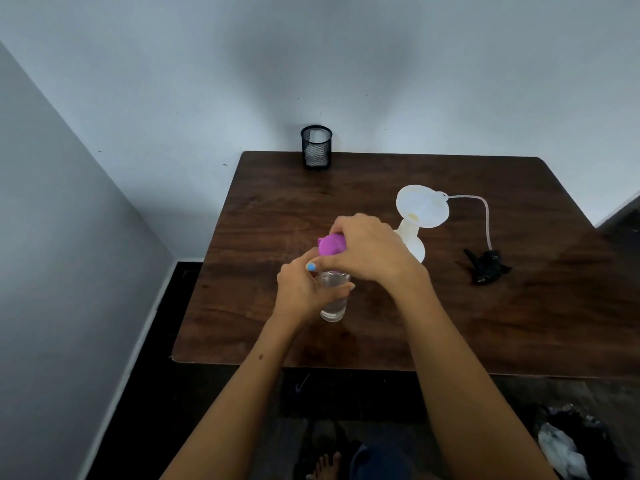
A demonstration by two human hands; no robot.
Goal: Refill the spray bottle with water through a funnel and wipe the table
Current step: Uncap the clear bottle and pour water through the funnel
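Hands both on clear plastic water bottle (333,303), mid-table: left hand (304,289) wraps body to steady it, right hand (367,252) clasps purple cap (331,244), prob. twisting. White funnel (421,206) sits in white spray bottle (414,242) just behind, ready for pour.

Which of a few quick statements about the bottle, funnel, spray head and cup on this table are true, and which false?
1. The left hand grips the clear water bottle. True.
2. The right hand is on the purple cap. True.
3. The white funnel lies flat on the table. False: it stands in the white spray bottle.
4. The black spray head is screwed onto the white bottle. False: it lies on the table.
5. The mesh cup is at the table's far edge. True.
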